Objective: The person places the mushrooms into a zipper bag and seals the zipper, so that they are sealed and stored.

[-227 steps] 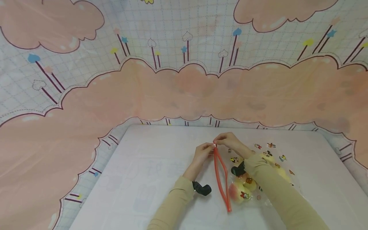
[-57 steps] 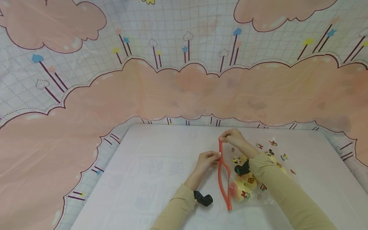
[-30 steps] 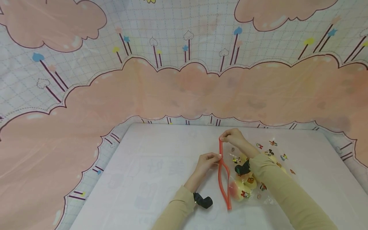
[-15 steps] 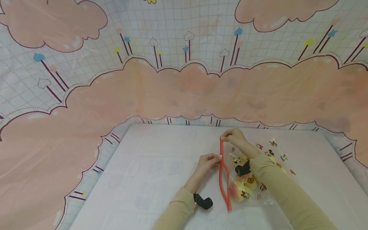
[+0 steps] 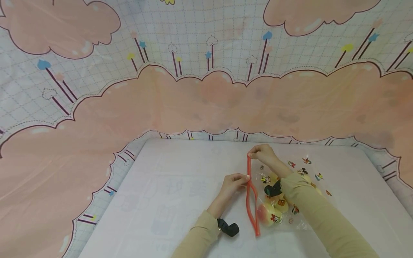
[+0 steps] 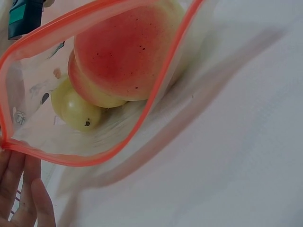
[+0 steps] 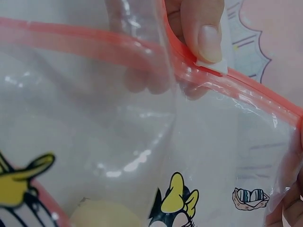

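Note:
A clear zip bag (image 5: 301, 226) with a red-orange zip strip (image 5: 248, 204) and printed cartoon figures lies before me. My left hand (image 5: 231, 184) pinches its white slider (image 7: 215, 67) partway along the strip. At the strip's far end, my right hand (image 5: 266, 157) grips the bag's corner. Between the hands the strip runs straight as one line; nearer than the slider its two edges bow apart. Through that mouth, the left wrist view shows a red-and-yellow peach (image 6: 123, 52) and a smaller yellow-green fruit (image 6: 78, 109).
The bag rests on a white table (image 5: 167, 193), toward its right side. Black wrist cameras, one on the left wrist (image 5: 228, 228) and one on the right (image 5: 273, 189), stick out beside the sleeves. A patterned cloth (image 5: 193, 104) hangs behind the table's far edge.
Since the oldest frame my left hand has drawn the slider from the far end toward me, bringing the strip's edges together behind it. My right hand has shifted slightly right. Lately, movement is small.

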The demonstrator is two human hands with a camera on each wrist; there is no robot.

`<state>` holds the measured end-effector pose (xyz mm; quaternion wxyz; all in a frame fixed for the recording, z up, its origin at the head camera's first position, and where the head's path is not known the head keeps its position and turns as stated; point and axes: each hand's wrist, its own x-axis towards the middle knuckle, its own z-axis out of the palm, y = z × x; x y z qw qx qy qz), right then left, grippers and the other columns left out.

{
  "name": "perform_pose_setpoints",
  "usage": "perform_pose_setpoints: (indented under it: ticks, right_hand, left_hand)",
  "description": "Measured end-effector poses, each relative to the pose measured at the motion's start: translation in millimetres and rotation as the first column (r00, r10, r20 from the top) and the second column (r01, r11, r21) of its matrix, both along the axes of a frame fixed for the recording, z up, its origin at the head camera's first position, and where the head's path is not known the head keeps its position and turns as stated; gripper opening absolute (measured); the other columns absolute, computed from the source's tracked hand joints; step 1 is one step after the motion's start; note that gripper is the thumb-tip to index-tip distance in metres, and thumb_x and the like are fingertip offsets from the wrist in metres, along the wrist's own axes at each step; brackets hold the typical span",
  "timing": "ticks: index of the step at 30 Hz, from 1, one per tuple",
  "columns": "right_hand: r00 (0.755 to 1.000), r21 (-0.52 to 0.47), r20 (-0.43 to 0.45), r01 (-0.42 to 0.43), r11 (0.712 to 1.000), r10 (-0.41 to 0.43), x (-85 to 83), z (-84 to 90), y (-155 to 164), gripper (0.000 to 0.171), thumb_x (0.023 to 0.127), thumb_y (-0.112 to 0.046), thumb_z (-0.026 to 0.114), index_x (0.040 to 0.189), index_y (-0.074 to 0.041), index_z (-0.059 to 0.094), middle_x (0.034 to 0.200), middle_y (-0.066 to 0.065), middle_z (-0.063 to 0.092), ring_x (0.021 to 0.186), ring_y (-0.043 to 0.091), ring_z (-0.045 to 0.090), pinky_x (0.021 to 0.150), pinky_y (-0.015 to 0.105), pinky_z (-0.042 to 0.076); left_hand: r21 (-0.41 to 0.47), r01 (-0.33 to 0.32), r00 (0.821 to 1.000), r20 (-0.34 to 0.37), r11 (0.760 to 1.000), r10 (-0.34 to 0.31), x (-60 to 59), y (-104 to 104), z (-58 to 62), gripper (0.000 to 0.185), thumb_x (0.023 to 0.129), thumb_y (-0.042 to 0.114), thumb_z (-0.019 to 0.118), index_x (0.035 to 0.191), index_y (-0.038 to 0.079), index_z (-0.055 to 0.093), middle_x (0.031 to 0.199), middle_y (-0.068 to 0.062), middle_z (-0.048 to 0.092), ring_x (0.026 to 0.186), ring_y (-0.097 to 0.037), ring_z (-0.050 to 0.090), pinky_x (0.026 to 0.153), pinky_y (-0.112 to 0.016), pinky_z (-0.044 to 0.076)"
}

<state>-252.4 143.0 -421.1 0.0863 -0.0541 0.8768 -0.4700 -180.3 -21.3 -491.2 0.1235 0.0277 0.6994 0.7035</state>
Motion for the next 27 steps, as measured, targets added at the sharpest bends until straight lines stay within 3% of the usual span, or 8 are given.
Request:
perform_pose_setpoints:
  ticks: [3,9,21,27]
  right_hand:
    - [1.000,-0.001,0.002,0.002,1.000,-0.002,0.3,0.5,0,0.023,0.093,-0.014,0.059,0.101,0.005,0.069,0.106,0.022,0.067,0.100,0.030,0.060,0.092,0.050,0.045]
    - [1.000,-0.007,-0.001,0.009,1.000,-0.009,0.4,1.3,0,0.022,0.093,-0.013,0.060,0.101,0.006,0.069,0.106,0.022,0.067,0.100,0.030,0.060,0.093,0.049,0.045]
    - [1.000,-0.002,-0.015,0.007,1.000,-0.007,0.7,1.2,0,0.022,0.093,-0.012,0.059,0.100,0.006,0.069,0.106,0.023,0.067,0.100,0.031,0.060,0.094,0.050,0.044]
    - [1.000,0.006,-0.015,0.008,1.000,-0.008,-0.4,-0.8,1,0.022,0.093,-0.014,0.060,0.101,0.005,0.069,0.107,0.022,0.067,0.101,0.032,0.060,0.093,0.050,0.045]
  left_hand:
    - [-0.001,0.012,1.000,-0.001,1.000,-0.012,2.7,-2,4.8,0.028,0.089,0.017,0.066,0.102,-0.007,0.070,0.084,-0.007,0.074,0.071,-0.003,0.064,0.079,-0.041,0.058]
    - [-0.019,0.005,1.000,0.008,1.000,-0.004,-6.9,1,-16.6,0.028,0.089,0.019,0.066,0.102,-0.005,0.071,0.087,-0.010,0.075,0.072,-0.003,0.064,0.076,-0.036,0.058]
    - [-0.016,0.007,1.000,0.012,1.000,-0.006,-2.9,0,-19.6,0.027,0.087,0.020,0.068,0.101,-0.004,0.072,0.091,-0.013,0.075,0.073,-0.003,0.064,0.073,-0.030,0.057]
    - [-0.015,0.006,1.000,0.015,1.000,-0.006,-2.3,0,-22.0,0.028,0.088,0.020,0.067,0.101,-0.004,0.071,0.087,-0.008,0.075,0.072,-0.002,0.063,0.068,-0.024,0.055]
